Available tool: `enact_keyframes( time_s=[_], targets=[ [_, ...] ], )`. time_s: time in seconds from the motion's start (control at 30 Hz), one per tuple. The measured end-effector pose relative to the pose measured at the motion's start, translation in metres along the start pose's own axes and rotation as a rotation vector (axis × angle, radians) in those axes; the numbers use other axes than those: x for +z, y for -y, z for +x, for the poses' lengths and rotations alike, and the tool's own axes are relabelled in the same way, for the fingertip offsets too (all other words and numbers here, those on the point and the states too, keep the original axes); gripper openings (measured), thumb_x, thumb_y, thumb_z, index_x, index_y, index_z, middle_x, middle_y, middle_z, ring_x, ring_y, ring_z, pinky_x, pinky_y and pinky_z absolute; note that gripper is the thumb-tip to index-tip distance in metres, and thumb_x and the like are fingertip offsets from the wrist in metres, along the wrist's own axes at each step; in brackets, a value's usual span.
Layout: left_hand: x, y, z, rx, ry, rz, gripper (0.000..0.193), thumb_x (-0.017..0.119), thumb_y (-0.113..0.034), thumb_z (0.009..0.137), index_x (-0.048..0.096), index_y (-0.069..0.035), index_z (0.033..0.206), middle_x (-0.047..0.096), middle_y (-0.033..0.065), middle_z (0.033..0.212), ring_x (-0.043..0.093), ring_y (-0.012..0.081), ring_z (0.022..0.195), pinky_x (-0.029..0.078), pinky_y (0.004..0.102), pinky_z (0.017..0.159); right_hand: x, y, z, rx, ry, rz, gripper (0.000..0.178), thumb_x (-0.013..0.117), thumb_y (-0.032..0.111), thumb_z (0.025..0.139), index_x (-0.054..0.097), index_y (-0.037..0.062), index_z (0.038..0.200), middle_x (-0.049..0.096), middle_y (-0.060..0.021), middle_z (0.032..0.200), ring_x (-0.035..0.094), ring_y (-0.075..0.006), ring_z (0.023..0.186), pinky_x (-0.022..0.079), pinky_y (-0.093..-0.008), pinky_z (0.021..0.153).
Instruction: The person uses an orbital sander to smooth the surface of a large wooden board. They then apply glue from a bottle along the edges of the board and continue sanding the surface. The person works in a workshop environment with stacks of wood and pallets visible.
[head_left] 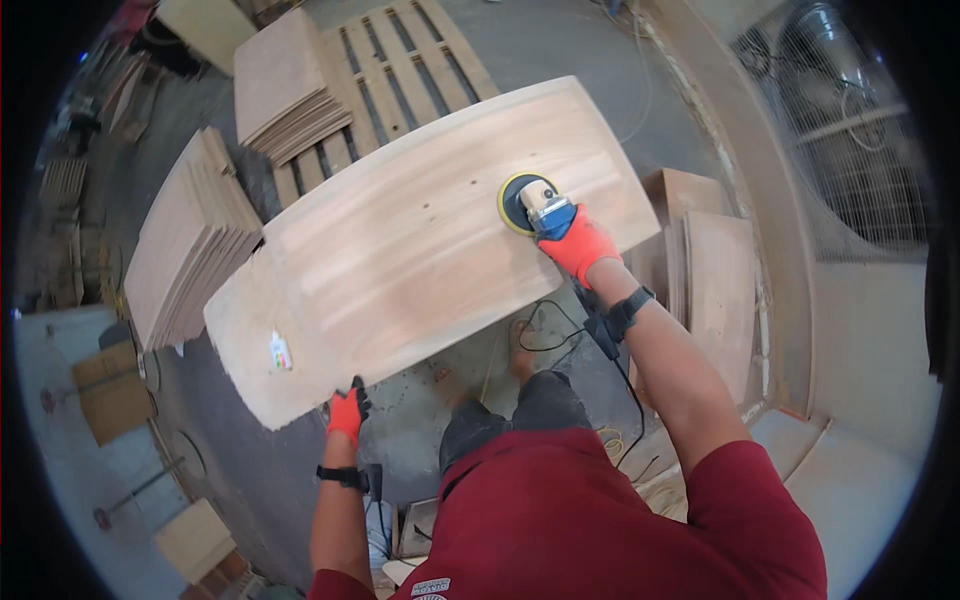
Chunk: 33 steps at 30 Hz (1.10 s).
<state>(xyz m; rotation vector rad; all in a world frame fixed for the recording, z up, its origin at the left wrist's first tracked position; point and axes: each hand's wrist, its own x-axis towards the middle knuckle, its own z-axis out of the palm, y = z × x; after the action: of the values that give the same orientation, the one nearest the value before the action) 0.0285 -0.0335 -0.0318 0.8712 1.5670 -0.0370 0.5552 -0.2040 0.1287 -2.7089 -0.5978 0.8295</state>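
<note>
A long pale wooden panel [400, 250] lies slantwise in front of me, with a few dark knots in its grain. My right hand [578, 245], in a red glove, is closed round the blue body of a disc sander [542, 208]. The sander's round, yellow-rimmed pad rests on the panel's right part. At the near edge, toward the left end, my left hand [347, 412] grips the panel in a red glove with dark fingertips; part of its fingers is hidden. A small white bottle [279, 350] with a coloured label is on the panel's left end.
Stacked wooden panels stand at the left [190, 240] and on a slatted pallet [400, 65] at the back. More boards [720, 290] lean at the right, near a wall with a caged fan [835, 130]. A black cord [632, 390] hangs beside my right arm.
</note>
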Motion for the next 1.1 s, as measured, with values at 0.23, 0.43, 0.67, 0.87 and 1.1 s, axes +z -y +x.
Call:
enact_keyframes(
  time_s=[0.23, 0.43, 0.67, 0.87, 1.1],
  targets=[
    [-0.004, 0.021, 0.005, 0.205, 0.071, 0.037, 0.063, 0.071, -0.032, 0.094, 0.044, -0.003, 0.144, 0.068, 0.0113, 0.114, 0.067, 0.0186, 0.092, 0.054, 0.0334, 0.074, 0.094, 0.12, -0.071, -0.267, 0.131, -0.101, 0.065, 0.077, 0.042, 0.079, 0.05, 0.0062, 0.126, 0.068, -0.0206, 0.119, 0.065, -0.0387, 0.113, 0.052, -0.0472, 0.097],
    [0.015, -0.006, -0.044, 0.459, 0.03, 0.215, 0.073, 0.074, -0.032, 0.089, 0.044, 0.001, 0.147, 0.062, 0.0186, 0.135, 0.058, 0.0263, 0.126, 0.047, 0.0382, 0.105, 0.157, 0.178, -0.139, -0.487, 0.133, 0.004, 0.064, 0.077, 0.039, 0.078, 0.05, 0.0031, 0.123, 0.069, -0.0231, 0.115, 0.065, -0.0402, 0.111, 0.054, -0.0492, 0.093],
    [0.003, 0.014, -0.014, 0.349, 0.197, 0.073, 0.038, 0.073, -0.026, 0.092, 0.064, -0.013, 0.126, 0.07, 0.0026, 0.104, 0.063, 0.0089, 0.088, 0.051, 0.0264, 0.072, 0.19, 0.202, -0.186, -0.535, 0.21, -0.259, 0.061, 0.076, 0.043, 0.078, 0.052, 0.004, 0.118, 0.072, -0.0199, 0.108, 0.069, -0.0379, 0.105, 0.055, -0.0463, 0.09],
    [-0.002, -0.002, -0.038, 0.137, 0.144, -0.08, 0.068, 0.077, -0.035, 0.089, 0.05, -0.005, 0.144, 0.065, 0.008, 0.124, 0.066, 0.0148, 0.098, 0.055, 0.0308, 0.079, 0.149, 0.162, -0.158, -0.426, 0.217, -0.189, 0.064, 0.077, 0.044, 0.077, 0.05, 0.0059, 0.121, 0.072, -0.0194, 0.108, 0.069, -0.0382, 0.106, 0.055, -0.0465, 0.091],
    [0.012, 0.0, -0.002, 0.148, -0.04, 0.093, 0.054, 0.073, -0.05, 0.089, 0.066, 0.002, 0.104, 0.07, 0.0129, 0.092, 0.067, 0.0188, 0.076, 0.053, 0.0346, 0.066, 0.066, 0.068, -0.083, -0.389, 0.034, 0.124, 0.059, 0.078, 0.039, 0.079, 0.055, 0.007, 0.124, 0.067, -0.0232, 0.12, 0.063, -0.0412, 0.115, 0.053, -0.0496, 0.096]
  ],
)
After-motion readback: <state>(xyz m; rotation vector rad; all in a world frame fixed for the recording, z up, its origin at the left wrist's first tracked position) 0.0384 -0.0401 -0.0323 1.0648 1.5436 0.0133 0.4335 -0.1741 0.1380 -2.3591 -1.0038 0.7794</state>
